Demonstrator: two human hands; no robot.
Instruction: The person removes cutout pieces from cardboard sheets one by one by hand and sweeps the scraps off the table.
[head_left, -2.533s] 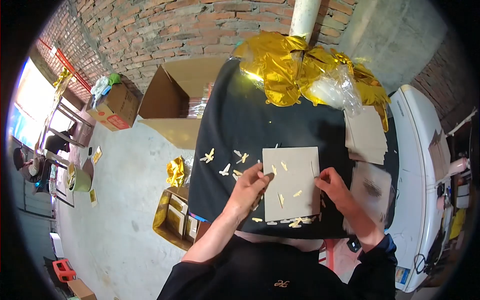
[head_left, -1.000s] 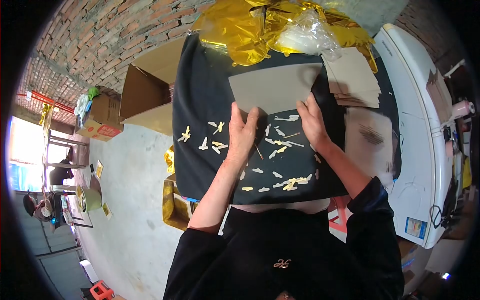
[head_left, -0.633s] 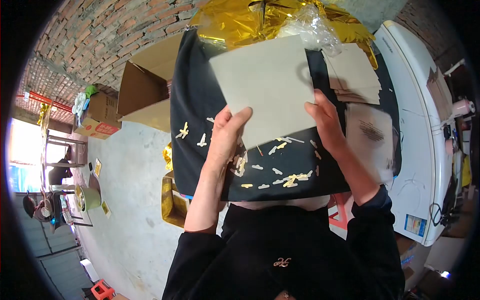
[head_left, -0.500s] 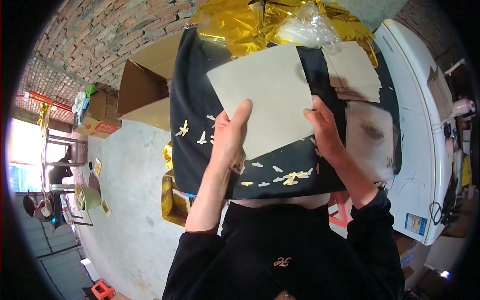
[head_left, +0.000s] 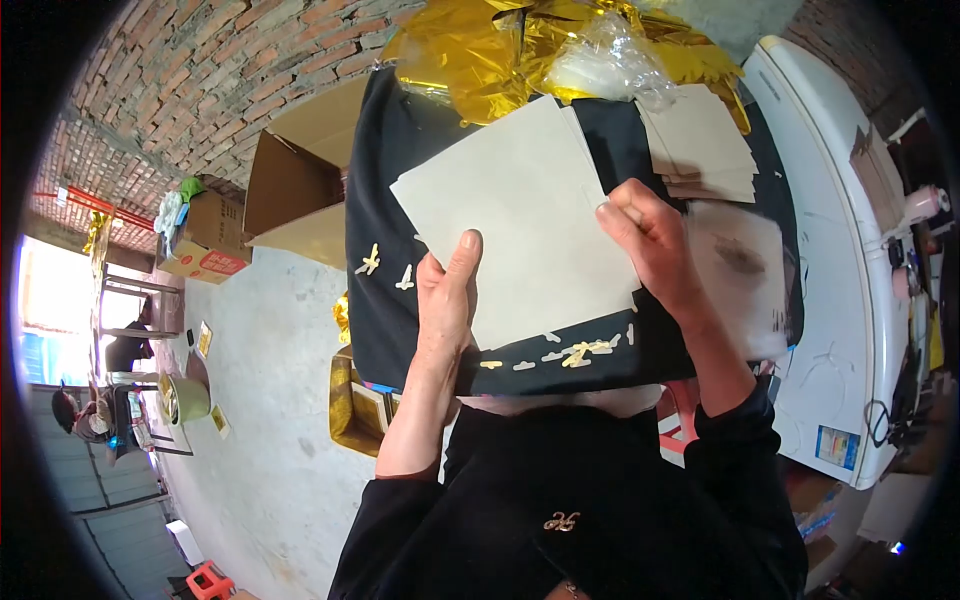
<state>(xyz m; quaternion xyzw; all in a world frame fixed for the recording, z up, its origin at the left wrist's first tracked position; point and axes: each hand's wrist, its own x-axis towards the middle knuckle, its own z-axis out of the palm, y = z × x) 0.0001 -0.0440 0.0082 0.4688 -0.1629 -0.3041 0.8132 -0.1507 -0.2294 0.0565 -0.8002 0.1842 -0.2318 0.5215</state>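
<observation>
A grey-beige board [head_left: 520, 220] is held tilted above the black-covered table [head_left: 385, 170], with a second edge showing along its right side. My left hand [head_left: 448, 295] grips its lower left side, thumb on top. At the board's right edge, my right hand [head_left: 648, 238] is closed with fingertips pinching the edge. Several small white and yellowish pieces [head_left: 583, 352] lie on the cloth below the board, and a few more [head_left: 371, 260] lie to its left.
Gold foil [head_left: 470, 75] and clear plastic [head_left: 610, 65] lie at the table's far edge. Stacked boards [head_left: 700, 145] and a bagged stack [head_left: 740, 265] are on the right, beside a white appliance [head_left: 800, 200]. An open carton [head_left: 290, 185] stands left.
The board was lying flat on the table; both hands have lifted and tilted it, uncovering small pieces. Most recently it has turned and come lower, and a second edge has appeared at its right.
</observation>
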